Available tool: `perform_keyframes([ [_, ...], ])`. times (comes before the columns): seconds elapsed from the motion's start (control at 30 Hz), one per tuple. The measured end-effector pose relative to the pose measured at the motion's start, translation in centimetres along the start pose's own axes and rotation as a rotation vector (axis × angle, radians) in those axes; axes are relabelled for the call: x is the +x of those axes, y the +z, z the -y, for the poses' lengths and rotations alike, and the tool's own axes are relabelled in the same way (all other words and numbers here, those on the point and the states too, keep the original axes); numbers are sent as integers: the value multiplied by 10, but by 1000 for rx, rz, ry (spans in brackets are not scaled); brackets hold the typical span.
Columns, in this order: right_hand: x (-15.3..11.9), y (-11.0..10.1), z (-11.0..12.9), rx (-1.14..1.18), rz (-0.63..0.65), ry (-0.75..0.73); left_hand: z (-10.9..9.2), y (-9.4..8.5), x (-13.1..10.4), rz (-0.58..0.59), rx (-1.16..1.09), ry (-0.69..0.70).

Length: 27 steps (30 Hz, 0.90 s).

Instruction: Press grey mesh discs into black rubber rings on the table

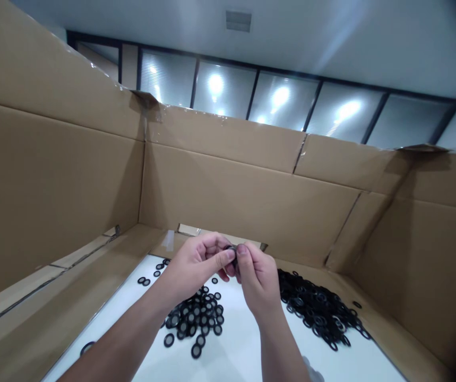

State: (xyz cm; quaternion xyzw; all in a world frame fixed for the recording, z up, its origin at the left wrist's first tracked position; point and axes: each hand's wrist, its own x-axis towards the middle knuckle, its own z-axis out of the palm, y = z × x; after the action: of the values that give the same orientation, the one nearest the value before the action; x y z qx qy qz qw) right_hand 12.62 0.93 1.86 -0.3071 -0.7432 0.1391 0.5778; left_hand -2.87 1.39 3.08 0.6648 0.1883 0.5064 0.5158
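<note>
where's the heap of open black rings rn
In the head view, the heap of open black rings lies right of the right hand, toward the cardboard box's right wall.

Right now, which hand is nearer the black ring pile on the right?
Right. In view, the right hand is just left of the black ring pile; the left hand is farther left.
</note>
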Motion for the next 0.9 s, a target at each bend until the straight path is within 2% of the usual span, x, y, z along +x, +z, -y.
perform_keyframes([
  [0.17, -1, 0, 1, -57, -30, -55, 4, -4, 2, 6, -60, -36],
  [0.37, -3, 1, 1, -190, -25, -155, -2, -18, 1, 124, -17, -95],
  [0.53, -3, -2, -2, -249, 8, -179, -5, -25, -1, 205, -2, -140],
  [0.9, -3, -2, -3, -273, 84, -244, -10, -38, -2, 297, 33, -211],
])
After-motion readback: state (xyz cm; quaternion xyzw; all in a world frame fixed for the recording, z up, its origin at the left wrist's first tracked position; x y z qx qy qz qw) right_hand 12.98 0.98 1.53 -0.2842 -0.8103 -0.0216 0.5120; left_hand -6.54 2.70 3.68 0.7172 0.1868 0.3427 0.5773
